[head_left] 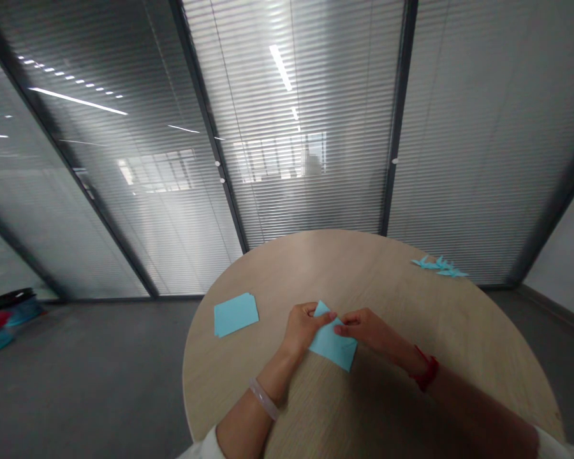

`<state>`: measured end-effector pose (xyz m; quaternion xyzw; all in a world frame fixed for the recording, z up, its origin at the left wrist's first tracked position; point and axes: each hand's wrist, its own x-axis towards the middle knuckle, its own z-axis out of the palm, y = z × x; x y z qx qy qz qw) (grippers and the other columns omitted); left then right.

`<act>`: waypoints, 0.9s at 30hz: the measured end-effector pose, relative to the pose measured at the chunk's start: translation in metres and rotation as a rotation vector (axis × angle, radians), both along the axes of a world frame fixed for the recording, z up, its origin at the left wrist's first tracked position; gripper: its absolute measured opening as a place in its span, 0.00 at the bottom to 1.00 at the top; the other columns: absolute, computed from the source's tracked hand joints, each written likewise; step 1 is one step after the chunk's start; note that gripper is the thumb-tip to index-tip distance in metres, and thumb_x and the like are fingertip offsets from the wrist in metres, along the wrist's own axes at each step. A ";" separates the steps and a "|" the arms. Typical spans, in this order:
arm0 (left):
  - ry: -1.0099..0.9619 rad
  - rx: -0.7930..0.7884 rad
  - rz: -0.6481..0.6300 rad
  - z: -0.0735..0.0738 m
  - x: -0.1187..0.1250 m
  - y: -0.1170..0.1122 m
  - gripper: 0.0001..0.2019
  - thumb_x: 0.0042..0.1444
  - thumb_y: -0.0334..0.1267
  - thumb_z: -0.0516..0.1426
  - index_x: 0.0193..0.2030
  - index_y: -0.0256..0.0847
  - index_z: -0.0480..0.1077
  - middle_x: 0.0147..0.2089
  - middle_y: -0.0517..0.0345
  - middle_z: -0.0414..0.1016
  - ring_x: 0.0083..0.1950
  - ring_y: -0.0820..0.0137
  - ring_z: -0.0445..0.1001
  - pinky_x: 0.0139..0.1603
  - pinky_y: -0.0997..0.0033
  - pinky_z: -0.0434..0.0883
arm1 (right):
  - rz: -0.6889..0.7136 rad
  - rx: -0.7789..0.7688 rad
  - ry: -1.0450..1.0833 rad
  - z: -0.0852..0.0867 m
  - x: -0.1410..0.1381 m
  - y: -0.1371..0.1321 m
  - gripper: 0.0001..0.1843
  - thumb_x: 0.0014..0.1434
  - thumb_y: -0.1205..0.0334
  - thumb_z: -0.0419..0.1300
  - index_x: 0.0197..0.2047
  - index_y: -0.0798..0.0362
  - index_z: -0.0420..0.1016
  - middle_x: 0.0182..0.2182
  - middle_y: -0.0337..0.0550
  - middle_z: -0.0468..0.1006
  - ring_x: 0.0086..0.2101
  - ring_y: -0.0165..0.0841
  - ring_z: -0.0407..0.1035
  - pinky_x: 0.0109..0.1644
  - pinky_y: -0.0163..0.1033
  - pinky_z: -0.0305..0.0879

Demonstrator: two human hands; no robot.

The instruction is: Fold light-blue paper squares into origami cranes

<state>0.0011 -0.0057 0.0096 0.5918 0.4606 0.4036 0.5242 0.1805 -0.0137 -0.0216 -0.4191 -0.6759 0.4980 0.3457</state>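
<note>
A sheet of light blue paper (pixel 332 345) lies folded on the round wood-grain table (pixel 316 268), its corner pointing away from me. My left hand (pixel 303 327) pinches the paper's upper left edge, and my right hand (pixel 363 331) grips its right side, with the fingertips of both hands meeting near the top. A pale bangle circles my left wrist and a red band circles my right. To the left lies a small stack of light blue paper (pixel 236 315), and several folded blue paper shapes (pixel 440 266) sit near the far right rim.
Glass partitions with grey slatted blinds (pixel 310 127) rise beyond the table, and a blurred person (pixel 312 164) stands behind them. Colourful baskets or bags (pixel 2 319) sit on the grey floor (pixel 100 357) at the left.
</note>
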 end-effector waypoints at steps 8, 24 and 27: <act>-0.014 0.005 -0.019 -0.004 -0.002 0.002 0.21 0.36 0.51 0.67 0.18 0.38 0.63 0.16 0.67 0.59 0.18 0.79 0.56 0.20 0.76 0.50 | -0.009 0.008 -0.040 0.004 -0.003 -0.002 0.26 0.54 0.40 0.58 0.20 0.55 0.66 0.16 0.33 0.59 0.20 0.25 0.52 0.23 0.33 0.46; -0.190 -0.054 0.093 0.012 -0.011 -0.004 0.19 0.31 0.48 0.70 0.18 0.36 0.68 0.17 0.64 0.66 0.17 0.78 0.59 0.19 0.76 0.57 | -0.046 0.061 -0.079 0.009 -0.007 -0.006 0.25 0.54 0.43 0.58 0.17 0.55 0.67 0.15 0.33 0.62 0.20 0.26 0.55 0.24 0.34 0.50; -0.221 -0.068 0.116 0.016 -0.013 -0.003 0.19 0.31 0.47 0.70 0.20 0.36 0.70 0.18 0.62 0.68 0.18 0.77 0.62 0.20 0.76 0.59 | -0.055 0.022 -0.025 0.010 -0.007 -0.008 0.23 0.53 0.44 0.60 0.20 0.55 0.72 0.17 0.37 0.70 0.22 0.30 0.64 0.28 0.35 0.60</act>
